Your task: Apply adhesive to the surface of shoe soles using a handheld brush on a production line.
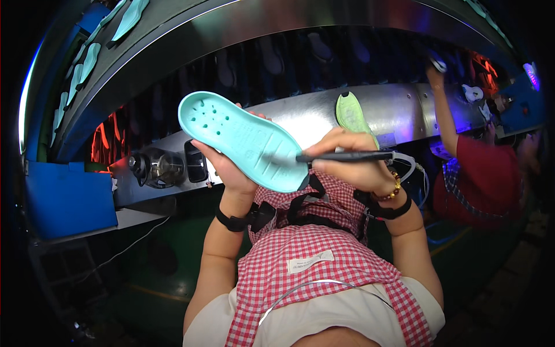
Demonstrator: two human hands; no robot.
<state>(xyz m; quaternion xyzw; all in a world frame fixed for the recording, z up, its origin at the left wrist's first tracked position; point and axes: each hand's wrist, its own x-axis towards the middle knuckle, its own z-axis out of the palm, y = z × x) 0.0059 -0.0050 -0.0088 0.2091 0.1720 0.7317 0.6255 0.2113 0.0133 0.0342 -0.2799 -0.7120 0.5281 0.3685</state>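
My left hand (230,172) is closed round a turquoise shoe sole (245,136), its fingers behind the far edge and its thumb side near the lower edge. The sole lies tilted, its end with several small holes to the upper left and a dark patch at its lower right tip. My right hand (364,173) grips a black pen-shaped tool (355,156), which trails a pale cord or tube (413,165) past the wrist. The tool's tip is over the sole's ridged right part; blur hides whether it touches.
A lime-green sole (350,113) lies on the metal worktop (289,108). To the left stand a glass jug (161,168) and a black tray (196,162). Turquoise soles (87,63) sit on a belt at upper left. A person in red (483,179) works at the right.
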